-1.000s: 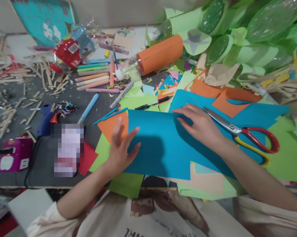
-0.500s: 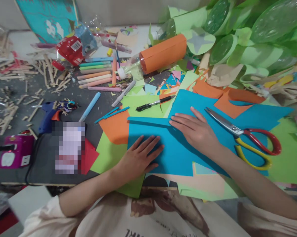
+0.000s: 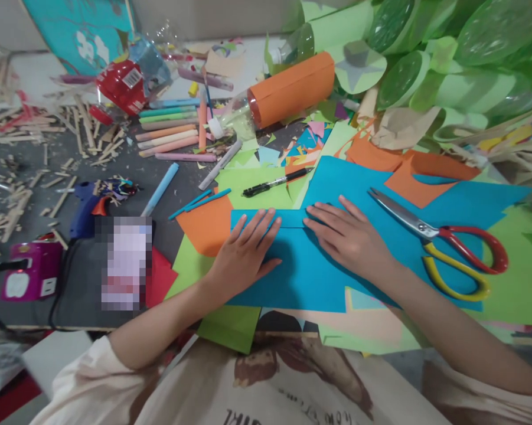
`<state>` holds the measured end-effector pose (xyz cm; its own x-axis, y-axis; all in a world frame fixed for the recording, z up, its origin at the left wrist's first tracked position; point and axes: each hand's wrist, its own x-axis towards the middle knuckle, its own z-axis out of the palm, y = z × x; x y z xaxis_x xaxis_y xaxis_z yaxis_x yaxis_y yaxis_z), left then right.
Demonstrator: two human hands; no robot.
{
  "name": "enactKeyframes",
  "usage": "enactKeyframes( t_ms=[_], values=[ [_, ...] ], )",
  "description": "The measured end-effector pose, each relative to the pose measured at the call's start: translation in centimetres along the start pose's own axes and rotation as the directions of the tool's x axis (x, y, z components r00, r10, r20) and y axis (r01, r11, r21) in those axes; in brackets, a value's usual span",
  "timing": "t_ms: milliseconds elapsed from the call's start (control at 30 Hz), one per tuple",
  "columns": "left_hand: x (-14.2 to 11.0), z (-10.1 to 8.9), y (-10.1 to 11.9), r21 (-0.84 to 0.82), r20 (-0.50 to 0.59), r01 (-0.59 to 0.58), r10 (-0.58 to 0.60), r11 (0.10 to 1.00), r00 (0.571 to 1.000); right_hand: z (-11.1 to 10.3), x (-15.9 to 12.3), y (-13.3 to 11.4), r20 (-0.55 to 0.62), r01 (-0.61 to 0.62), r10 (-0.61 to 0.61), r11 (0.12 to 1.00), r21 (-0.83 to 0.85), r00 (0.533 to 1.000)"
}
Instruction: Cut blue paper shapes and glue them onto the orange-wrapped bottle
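Note:
A blue sheet of paper (image 3: 292, 277) lies on the table in front of me, its far edge folded over into a narrow strip. My left hand (image 3: 243, 248) rests flat on the left part of the sheet, fingers stretched onto the fold. Flat across the fold's right end lies my right hand (image 3: 349, 239), its fingers pointing left and slightly spread. Scissors (image 3: 425, 231) with one red and one yellow handle lie on blue paper to the right of my right hand. Beyond the fold, a black pen (image 3: 277, 182) rests on light green paper.
A blurred-out phone (image 3: 126, 262), a blue glue gun (image 3: 85, 206) and a purple box (image 3: 32, 270) are on the left. Several markers (image 3: 170, 133), an orange-wrapped bottle (image 3: 292, 88) and green-wrapped bottles (image 3: 464, 88) stand along the back. Wooden sticks (image 3: 15, 215) are scattered at far left.
My left hand has moved forward from the middle of the blue sheet onto the fold. The raised folded edge is now pressed flat. My right hand stays at its right end.

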<state>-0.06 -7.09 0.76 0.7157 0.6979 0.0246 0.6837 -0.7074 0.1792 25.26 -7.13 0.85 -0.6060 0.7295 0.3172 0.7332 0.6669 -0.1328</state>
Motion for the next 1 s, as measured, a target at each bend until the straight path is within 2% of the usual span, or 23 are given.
enactKeyframes(
  t_ms=[167,333,500,767,1000],
  values=[
    [-0.1,0.1,0.1,-0.014,-0.011,0.008,-0.009,1.0,1.0,-0.2,0.0,-2.0,0.059,-0.04,0.047,0.993,-0.115,0.997],
    [-0.1,0.3,0.2,-0.013,-0.021,-0.003,0.003,1.0,1.0,0.6,-0.9,-3.3,0.131,-0.106,0.117,0.991,-0.086,0.984],
    [0.0,0.5,0.1,0.039,-0.073,-0.024,0.027,0.999,0.997,1.2,-1.4,-3.2,0.158,-0.175,0.175,0.984,-0.014,0.972],
    [0.0,0.7,0.2,0.066,-0.127,0.005,0.003,0.998,0.992,1.7,-1.3,-3.1,0.136,-0.168,0.172,0.985,-0.044,0.976],
    [0.0,0.6,0.5,0.062,-0.043,0.024,-0.022,0.998,0.999,1.5,-1.4,-3.3,0.162,-0.175,0.176,0.984,-0.015,0.971]
  ],
)
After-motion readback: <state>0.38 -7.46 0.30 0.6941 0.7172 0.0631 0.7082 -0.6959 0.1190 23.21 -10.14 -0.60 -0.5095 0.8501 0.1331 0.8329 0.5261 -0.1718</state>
